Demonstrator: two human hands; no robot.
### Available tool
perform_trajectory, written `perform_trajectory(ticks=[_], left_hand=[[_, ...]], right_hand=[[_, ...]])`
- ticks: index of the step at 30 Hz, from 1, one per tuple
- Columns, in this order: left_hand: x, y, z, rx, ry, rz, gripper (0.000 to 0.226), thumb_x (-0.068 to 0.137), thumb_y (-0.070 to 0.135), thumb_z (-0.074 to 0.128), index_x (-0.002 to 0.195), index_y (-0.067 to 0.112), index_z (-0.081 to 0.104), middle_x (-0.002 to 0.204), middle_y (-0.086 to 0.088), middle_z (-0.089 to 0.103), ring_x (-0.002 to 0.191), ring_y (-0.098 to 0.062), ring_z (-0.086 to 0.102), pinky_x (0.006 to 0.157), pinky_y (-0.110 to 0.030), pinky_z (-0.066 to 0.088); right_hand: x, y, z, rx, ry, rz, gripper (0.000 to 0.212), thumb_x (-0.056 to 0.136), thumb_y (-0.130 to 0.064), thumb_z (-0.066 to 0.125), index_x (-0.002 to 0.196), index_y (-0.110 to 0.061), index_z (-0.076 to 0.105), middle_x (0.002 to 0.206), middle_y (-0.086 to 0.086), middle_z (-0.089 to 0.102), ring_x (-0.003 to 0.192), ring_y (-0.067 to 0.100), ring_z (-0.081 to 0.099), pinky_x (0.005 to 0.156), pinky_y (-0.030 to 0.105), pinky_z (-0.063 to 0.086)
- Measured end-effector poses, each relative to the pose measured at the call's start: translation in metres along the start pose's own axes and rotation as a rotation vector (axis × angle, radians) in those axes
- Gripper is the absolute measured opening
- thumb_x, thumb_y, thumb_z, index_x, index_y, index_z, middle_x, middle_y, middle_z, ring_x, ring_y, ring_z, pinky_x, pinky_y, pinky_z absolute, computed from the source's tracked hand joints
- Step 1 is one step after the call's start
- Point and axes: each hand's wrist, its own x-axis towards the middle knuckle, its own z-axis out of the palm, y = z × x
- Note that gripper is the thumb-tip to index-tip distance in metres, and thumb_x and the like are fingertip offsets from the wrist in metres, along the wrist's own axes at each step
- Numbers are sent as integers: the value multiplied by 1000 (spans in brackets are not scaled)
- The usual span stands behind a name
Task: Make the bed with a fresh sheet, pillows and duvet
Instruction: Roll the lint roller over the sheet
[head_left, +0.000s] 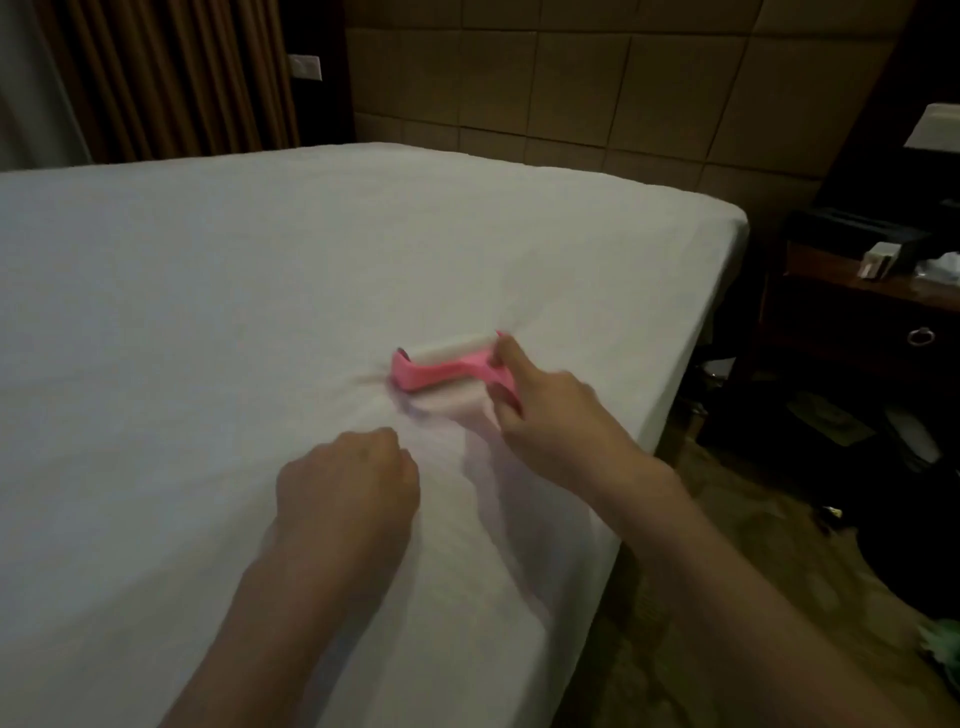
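The right hand (545, 410) grips the handle of a pink lint roller (441, 366), fingers curled round the handle with the index finger laid straight along it toward the roller head. The roller's white drum lies just ahead and to the left of that hand, pressed onto the white sheet (208, 312), which puckers into small creases around the drum. The hand and roller are blurred, so the finer detail of the grip cannot be told.

The left hand (348, 483) rests on the sheet nearer the person, below and to the left of the roller and apart from it. Its fingers are curled under into a loose fist with the knuckles up; whether they pinch any cloth beneath them cannot be told. Both bare forearms reach in from the lower edge of the view.

The sheet spreads out smooth from both hands to the far side and covers the mattress corner (727, 223) beyond and to the right of the right hand. Past that corner stands a dark wooden nightstand (857, 312) with a ring pull, and behind the bed runs a padded tan headboard wall (597, 93). Brown curtains (171, 78) hang far off to the left.
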Motion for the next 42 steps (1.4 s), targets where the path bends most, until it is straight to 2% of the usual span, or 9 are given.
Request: perform_trajectory(ticks=[7, 13, 17, 21, 24, 31, 34, 37, 42], left_hand=[[1, -4, 15, 94, 21, 46, 24, 100, 37, 25, 84, 23, 34, 110, 0, 59, 102, -25, 57, 70, -29, 29], [1, -4, 8, 73, -2, -6, 34, 99, 39, 23, 72, 21, 32, 100, 1, 59, 85, -22, 51, 69, -31, 31], [-4, -3, 2, 91, -41, 3, 32, 100, 44, 23, 77, 23, 31, 103, 1, 60, 99, -22, 57, 69, -30, 30], [-4, 2, -4, 139, -130, -16, 36, 100, 45, 24, 72, 24, 27, 106, 1, 60, 102, -22, 57, 70, -29, 29], [3, 8, -10, 166, -184, -46, 32, 100, 43, 25, 79, 21, 36, 108, -3, 60, 101, -23, 57, 72, -29, 34], [55, 38, -20, 95, -255, -134, 30, 98, 38, 34, 88, 18, 53, 115, -8, 58, 96, -25, 54, 79, -30, 40], [67, 63, -2, 10, -166, -205, 33, 96, 37, 37, 102, 14, 60, 117, -11, 58, 106, -29, 56, 83, -30, 41], [73, 65, 9, -16, -111, -232, 32, 96, 36, 37, 88, 12, 57, 100, -9, 57, 95, -29, 55, 76, -29, 40], [78, 56, 13, -130, -91, -225, 41, 95, 37, 40, 64, 11, 46, 69, -2, 48, 72, -23, 52, 64, -28, 38]], right_hand=[[93, -23, 21, -5, -21, -21, 27, 100, -21, 34, 127, -18, 33, 85, 9, 44, 78, 32, 44, 67, 36, 34], [35, 13, -10, -8, -85, -116, 23, 100, -27, 38, 122, -24, 32, 81, 13, 56, 73, 37, 55, 63, 40, 45], [-49, 52, -50, 70, -185, -152, 22, 100, -36, 39, 118, -43, 30, 62, -3, 57, 51, 2, 55, 43, 17, 41], [-107, 101, -83, 138, -276, -87, 32, 82, -74, 29, 112, -62, 23, 77, -36, 59, 56, -8, 59, 49, 12, 47], [-115, 126, -94, 92, -207, 9, 53, 66, -94, 9, 104, -68, 36, 85, -34, 61, 52, -7, 60, 42, 15, 48], [-66, 142, -83, 128, -128, -26, 20, 90, -46, 40, 102, -61, 33, 78, -30, 60, 47, 4, 56, 44, 23, 44], [-30, 135, -65, 97, -130, -48, 20, 94, -41, 40, 104, -55, 29, 63, 1, 58, 47, 6, 53, 46, 23, 47], [28, 122, -41, 64, -98, -102, 25, 100, -35, 39, 122, -41, 27, 67, -4, 55, 55, 5, 56, 49, 18, 44], [126, 97, -7, 40, -36, -113, 29, 99, -29, 40, 126, -23, 33, 84, 15, 55, 81, 38, 59, 68, 36, 43]])
